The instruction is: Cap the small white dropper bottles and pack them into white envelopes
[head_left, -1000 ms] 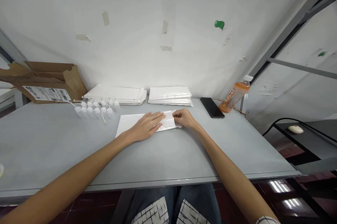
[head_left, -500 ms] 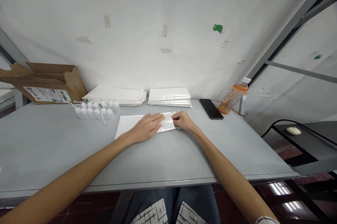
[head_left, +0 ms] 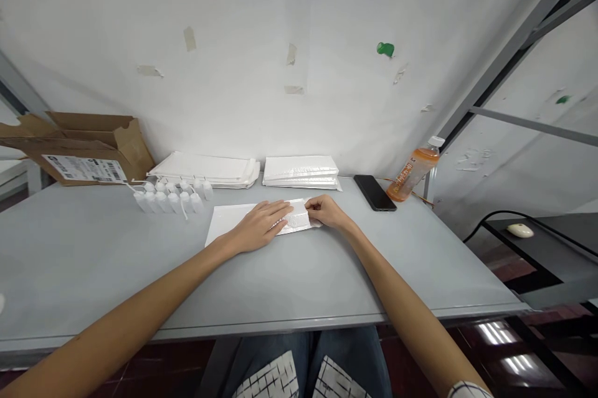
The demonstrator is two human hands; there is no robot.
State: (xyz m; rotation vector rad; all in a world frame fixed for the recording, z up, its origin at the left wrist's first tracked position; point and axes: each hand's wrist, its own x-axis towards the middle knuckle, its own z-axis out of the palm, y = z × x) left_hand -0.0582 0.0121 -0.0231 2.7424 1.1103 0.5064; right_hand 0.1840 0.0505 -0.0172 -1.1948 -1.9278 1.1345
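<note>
The left hand [head_left: 256,227] lies flat on a white bubble mailer [head_left: 233,220], fingers together and pressing rather than gripping. The right hand [head_left: 327,211] pinches the mailer's right end, its fingertips partly hidden. Together they cover the mailer's middle, so any fold or seal is hard to make out. Behind the mailer lie two stacks of mailers [head_left: 300,172], with small white squeeze bottles [head_left: 168,202] to its left and a black phone [head_left: 374,192] to its right.
</note>
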